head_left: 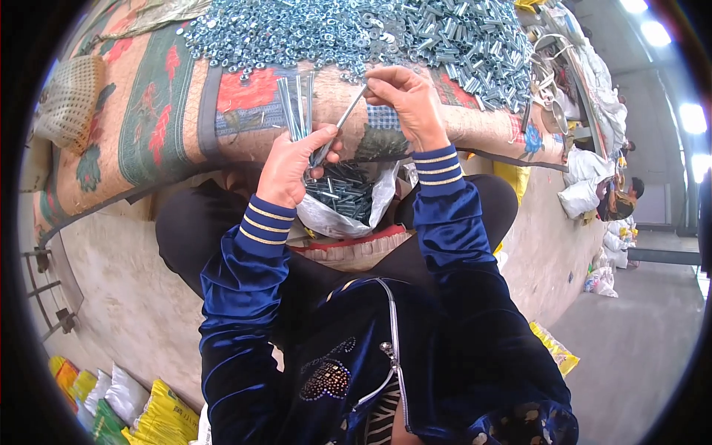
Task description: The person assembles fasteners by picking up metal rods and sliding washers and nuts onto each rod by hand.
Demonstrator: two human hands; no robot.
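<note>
My left hand (291, 165) is closed round several long, thin metal rods (298, 107) that stick up out of the fist. One more rod (350, 108) leans away to the right from the same hand. At its upper end the thumb and fingers of my right hand (406, 102) pinch the tip; any small part there is hidden. Below my hands, a white plastic bag (320, 213) between my legs holds many short dark metal pieces (347, 191). In front lie heaps of shiny hex nuts (271, 33), flat washers (378, 35) and short metal tubes (463, 48).
A patterned quilt (167, 111) covers the work surface under the heaps. At its left edge sits a cream knitted item (73, 102). Tangled cords and a metal cup (552, 117) are at the right. Yellow bags (165, 415) lie at lower left; another person (621, 199) is far right.
</note>
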